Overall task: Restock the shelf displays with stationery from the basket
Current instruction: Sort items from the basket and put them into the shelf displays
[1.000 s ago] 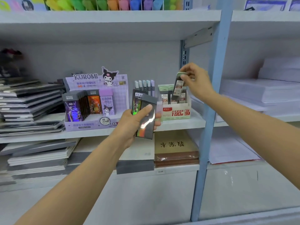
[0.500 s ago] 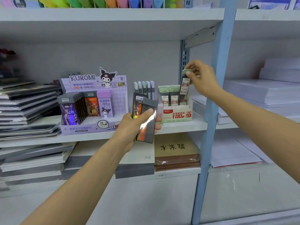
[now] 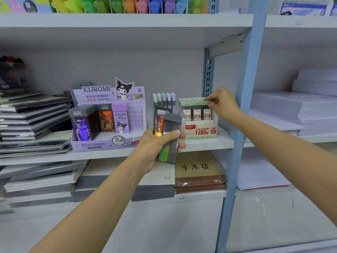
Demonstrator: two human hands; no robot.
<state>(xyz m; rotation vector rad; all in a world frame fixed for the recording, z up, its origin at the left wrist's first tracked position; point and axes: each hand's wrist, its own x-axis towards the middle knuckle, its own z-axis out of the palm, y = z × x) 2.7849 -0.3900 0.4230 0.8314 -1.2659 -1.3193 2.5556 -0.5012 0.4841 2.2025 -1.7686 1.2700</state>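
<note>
Your right hand (image 3: 225, 105) pinches the green cap of a lead case (image 3: 207, 111), steering it into the rightmost slot of the green display box (image 3: 200, 132); 0.5 s ago it hung above the row. Your left hand (image 3: 155, 148) grips 2 dark packs (image 3: 168, 137) before the shelf (image 3: 200, 145), likely next for the Kuromi display (image 3: 109, 143).

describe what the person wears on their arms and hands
Nothing worn shows: both forearms are bare to the frame edge, with no sleeves or gloves. The left hand and right hand show no rings, and neither wrist carries a watch or bracelet.
</note>
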